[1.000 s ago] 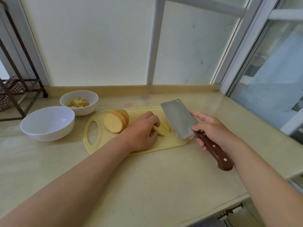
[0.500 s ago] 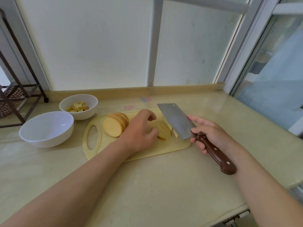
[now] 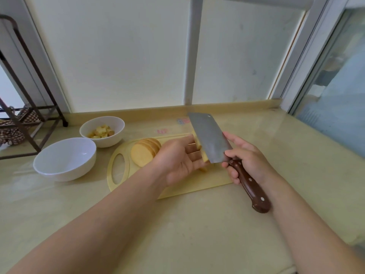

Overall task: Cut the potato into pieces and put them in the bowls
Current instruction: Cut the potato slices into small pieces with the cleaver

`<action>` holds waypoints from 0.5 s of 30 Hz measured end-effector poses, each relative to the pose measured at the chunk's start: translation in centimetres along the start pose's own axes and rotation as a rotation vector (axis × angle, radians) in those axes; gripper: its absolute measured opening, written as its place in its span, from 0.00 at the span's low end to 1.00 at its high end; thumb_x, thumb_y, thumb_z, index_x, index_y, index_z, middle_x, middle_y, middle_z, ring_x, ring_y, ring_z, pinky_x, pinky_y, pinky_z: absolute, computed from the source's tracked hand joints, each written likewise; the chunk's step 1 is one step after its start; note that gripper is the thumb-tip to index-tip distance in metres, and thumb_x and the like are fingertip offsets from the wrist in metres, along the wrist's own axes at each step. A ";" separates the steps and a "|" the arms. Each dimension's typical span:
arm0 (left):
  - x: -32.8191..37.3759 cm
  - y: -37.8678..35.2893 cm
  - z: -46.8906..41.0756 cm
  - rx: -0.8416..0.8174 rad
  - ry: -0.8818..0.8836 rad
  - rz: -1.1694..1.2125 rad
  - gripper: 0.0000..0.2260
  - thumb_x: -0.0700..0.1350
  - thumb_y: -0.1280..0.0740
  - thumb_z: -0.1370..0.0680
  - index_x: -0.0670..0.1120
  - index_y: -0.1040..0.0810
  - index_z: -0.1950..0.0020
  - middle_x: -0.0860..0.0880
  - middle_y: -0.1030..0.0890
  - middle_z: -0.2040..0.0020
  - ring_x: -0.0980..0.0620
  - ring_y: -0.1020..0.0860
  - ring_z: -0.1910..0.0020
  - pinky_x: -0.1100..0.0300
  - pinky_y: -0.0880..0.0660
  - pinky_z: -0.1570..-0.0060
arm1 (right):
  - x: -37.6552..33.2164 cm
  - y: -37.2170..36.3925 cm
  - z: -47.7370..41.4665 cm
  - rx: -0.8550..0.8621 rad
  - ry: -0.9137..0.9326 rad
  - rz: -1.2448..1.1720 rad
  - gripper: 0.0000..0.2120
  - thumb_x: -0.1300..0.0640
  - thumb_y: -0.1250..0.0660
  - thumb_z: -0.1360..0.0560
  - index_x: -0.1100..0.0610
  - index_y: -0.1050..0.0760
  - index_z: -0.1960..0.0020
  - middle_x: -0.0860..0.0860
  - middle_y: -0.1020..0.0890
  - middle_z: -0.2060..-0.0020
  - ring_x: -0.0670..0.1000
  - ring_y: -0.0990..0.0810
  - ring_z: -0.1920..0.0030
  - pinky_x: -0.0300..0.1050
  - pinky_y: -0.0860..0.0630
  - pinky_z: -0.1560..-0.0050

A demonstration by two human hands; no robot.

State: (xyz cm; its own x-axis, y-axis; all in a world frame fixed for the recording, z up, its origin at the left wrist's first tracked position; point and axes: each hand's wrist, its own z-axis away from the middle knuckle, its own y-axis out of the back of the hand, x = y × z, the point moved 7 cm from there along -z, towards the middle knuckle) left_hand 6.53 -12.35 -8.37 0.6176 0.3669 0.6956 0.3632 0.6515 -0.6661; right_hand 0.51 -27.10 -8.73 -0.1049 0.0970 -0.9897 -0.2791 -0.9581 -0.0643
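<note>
A yellow cutting board (image 3: 197,182) lies on the counter with a stack of round potato slices (image 3: 144,153) on its left part. My right hand (image 3: 248,159) grips the brown handle of a cleaver (image 3: 209,137), whose blade is tilted above the board. My left hand (image 3: 177,161) is turned on its side, and its straight fingers press a few potato sticks (image 3: 204,156) against the blade's flat. One stick end (image 3: 203,169) shows on the board below my fingers. A large empty white bowl (image 3: 65,171) stands left of the board. Behind it, a smaller white bowl (image 3: 110,141) holds potato cubes (image 3: 100,131).
A dark metal rack (image 3: 29,115) stands at the far left of the counter, with a patterned cloth in it. The wall and window frame close off the back. The counter's front edge (image 3: 286,269) runs along the lower right.
My left hand has turned from palm down on the board to its side, pressing the sticks against the blade. The cleaver has swung in closer to my left hand and lifted off the board.
</note>
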 end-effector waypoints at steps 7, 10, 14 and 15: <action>0.9 0.9 0.2 0.073 -0.059 -0.055 0.10 0.39 0.42 0.16 0.34 0.27 0.42 0.38 0.20 0.52 0.46 0.18 0.59 0.55 0.17 0.59 | -0.4 1.2 0.0 0.067 0.050 -0.011 0.29 0.69 0.41 0.19 0.47 0.31 0.22 0.59 0.22 0.71 0.52 0.29 0.79 0.40 0.32 0.80; 1.9 1.3 0.5 0.118 -0.158 -0.155 0.06 0.37 0.39 0.18 0.35 0.25 0.44 0.37 0.21 0.51 0.44 0.19 0.56 0.54 0.18 0.56 | -0.8 2.9 0.0 0.157 0.088 -0.039 0.30 0.70 0.41 0.20 0.46 0.31 0.23 0.59 0.21 0.71 0.51 0.29 0.80 0.40 0.32 0.80; 4.2 1.0 1.4 0.220 -0.517 -0.743 0.04 0.38 0.33 0.20 0.43 0.20 0.48 0.42 0.17 0.51 0.47 0.17 0.54 0.54 0.19 0.50 | -0.9 4.3 -0.1 0.240 0.107 -0.056 0.32 0.70 0.41 0.20 0.48 0.34 0.20 0.60 0.22 0.68 0.50 0.28 0.78 0.41 0.31 0.79; 4.6 0.7 1.6 0.211 -0.606 -0.900 0.04 0.39 0.32 0.21 0.46 0.19 0.48 0.45 0.17 0.52 0.49 0.18 0.54 0.57 0.20 0.50 | -0.8 4.5 -0.1 0.254 0.106 -0.064 0.32 0.70 0.41 0.21 0.49 0.35 0.20 0.61 0.23 0.67 0.50 0.28 0.78 0.41 0.31 0.79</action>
State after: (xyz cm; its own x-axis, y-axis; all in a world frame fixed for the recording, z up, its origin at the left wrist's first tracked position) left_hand 8.50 -9.22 -5.21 -0.2772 -0.0712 0.9582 0.3464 0.9228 0.1687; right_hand -0.52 -31.53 -8.27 0.0170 0.1139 -0.9934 -0.5133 -0.8516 -0.1064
